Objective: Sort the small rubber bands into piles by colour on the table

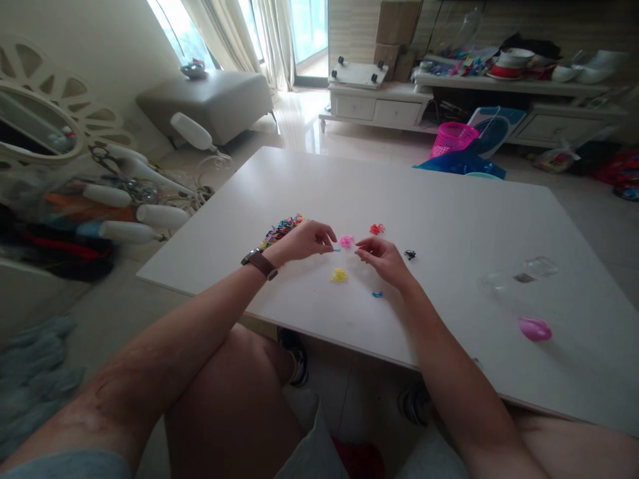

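Where the left hand [310, 240] pinches, a blue piece [337, 249] pokes out.

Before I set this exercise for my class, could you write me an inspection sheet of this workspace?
Surface: white tabletop, flat.
Job's things: multicoloured heap of small pieces, apparently rubber bands; separate pink pile, red pile, yellow pile, black pile and blue pile.
Clutter: clear bottle lying on its side, pink rounded object.
Hands: left hand pinches a small blue piece; right hand is near the pink pile, its grip unclear.
Cables: nothing seen on the tabletop.
Surroundings: upholstered bench, pink basket, white console.
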### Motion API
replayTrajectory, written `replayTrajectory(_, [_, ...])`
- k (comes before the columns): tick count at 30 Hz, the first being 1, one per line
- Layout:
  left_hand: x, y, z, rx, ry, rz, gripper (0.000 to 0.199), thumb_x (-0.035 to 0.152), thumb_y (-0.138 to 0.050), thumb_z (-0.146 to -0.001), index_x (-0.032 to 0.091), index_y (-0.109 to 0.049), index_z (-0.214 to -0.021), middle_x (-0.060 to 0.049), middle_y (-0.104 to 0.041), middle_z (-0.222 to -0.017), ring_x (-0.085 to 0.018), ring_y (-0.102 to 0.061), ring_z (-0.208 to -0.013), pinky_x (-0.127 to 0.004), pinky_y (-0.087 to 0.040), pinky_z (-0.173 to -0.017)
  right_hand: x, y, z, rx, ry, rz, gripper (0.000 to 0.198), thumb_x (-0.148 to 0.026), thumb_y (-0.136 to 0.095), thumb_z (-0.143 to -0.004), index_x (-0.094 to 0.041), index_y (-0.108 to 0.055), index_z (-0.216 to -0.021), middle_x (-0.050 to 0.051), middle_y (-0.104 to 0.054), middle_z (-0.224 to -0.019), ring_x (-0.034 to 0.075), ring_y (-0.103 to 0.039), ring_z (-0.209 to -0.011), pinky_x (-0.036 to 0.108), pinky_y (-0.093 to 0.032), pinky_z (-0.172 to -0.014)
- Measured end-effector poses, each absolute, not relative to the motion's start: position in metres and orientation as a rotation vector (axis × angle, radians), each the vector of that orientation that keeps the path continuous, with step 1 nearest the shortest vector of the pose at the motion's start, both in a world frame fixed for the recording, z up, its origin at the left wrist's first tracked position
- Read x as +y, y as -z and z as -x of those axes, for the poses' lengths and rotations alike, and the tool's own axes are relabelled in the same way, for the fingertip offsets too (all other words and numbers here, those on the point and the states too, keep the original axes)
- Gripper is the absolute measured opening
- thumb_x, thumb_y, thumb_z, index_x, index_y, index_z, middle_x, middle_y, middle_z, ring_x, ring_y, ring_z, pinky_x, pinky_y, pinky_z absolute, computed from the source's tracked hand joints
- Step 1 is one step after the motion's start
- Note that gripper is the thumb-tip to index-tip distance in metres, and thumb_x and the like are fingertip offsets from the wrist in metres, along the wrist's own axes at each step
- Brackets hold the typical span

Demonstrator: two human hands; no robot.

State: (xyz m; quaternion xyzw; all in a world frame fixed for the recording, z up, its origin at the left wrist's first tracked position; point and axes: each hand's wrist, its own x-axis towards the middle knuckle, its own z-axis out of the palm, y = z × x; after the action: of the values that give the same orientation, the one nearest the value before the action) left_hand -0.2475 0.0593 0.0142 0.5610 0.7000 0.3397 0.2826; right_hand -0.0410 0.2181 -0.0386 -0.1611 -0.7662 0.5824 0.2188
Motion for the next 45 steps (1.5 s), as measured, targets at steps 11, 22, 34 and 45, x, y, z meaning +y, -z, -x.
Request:
replayTrajectory(11, [0.075, -0.018, 0.222, 1.767, -0.954, -1.634, 0.018, 0.022, -0.075, -0.077, 0.011, -0.078, -0.091, -0.006, -0.075, -0.076, -0.012, -0.062, -0.065, -0.022, -0.044, -0.059, 0.209, 0.032, 0.042, -2.015, -1.944, 0.398, 0.036, -0.050, -0.088, -0.072, -0.019, -0.075, -0.086, 0.004, -0.074, -0.080, 0.019, -0.070, -0.078, 0.036, -0.058, -0.078])
replayTrajectory(22, [0.064, -0.012, 0.251, 1.906, -0.878, -1.623, 0.016, 0.024, -0.070, -0.080, 0.014, -0.078, -0.091, -0.005, -0.075, -0.079, -0.014, -0.064, -0.071, -0.023, -0.049, -0.064, 0.242, 0.012, 0.013, -2.444, -1.909, 0.553, 0.016, -0.032, -0.079, -0.075, -0.018, -0.072, -0.080, 0.001, -0.069, -0.071, 0.017, -0.066, -0.070, 0.030, -0.052, -0.069])
replayTrajectory(34, [0.035, 0.002, 0.289, 2.149, -0.781, -1.415, 0.020, 0.028, -0.068, -0.075, 0.017, -0.078, -0.089, -0.003, -0.071, -0.073, -0.014, -0.061, -0.066, -0.025, -0.046, -0.062, 0.257, 0.003, -0.004, -2.848, -2.103, 0.652, 0.027, -0.040, -0.084, -0.068, -0.017, -0.083, -0.082, 0.007, -0.077, -0.084, 0.020, -0.067, -0.080, 0.030, -0.054, -0.074])
replayTrajectory(45, [0.026, 0.000, 0.307, 2.226, -0.425, -1.344, 0.023, 0.016, -0.070, -0.057, 0.020, -0.079, -0.078, 0.000, -0.072, -0.072, -0.015, -0.061, -0.064, -0.023, -0.044, -0.058, 0.250, 0.008, 0.005, -2.676, -1.684, 0.689, 0.027, -0.046, -0.073, -0.076, -0.020, -0.079, -0.080, 0.001, -0.066, -0.072, 0.014, -0.050, -0.066, 0.029, -0.035, -0.058])
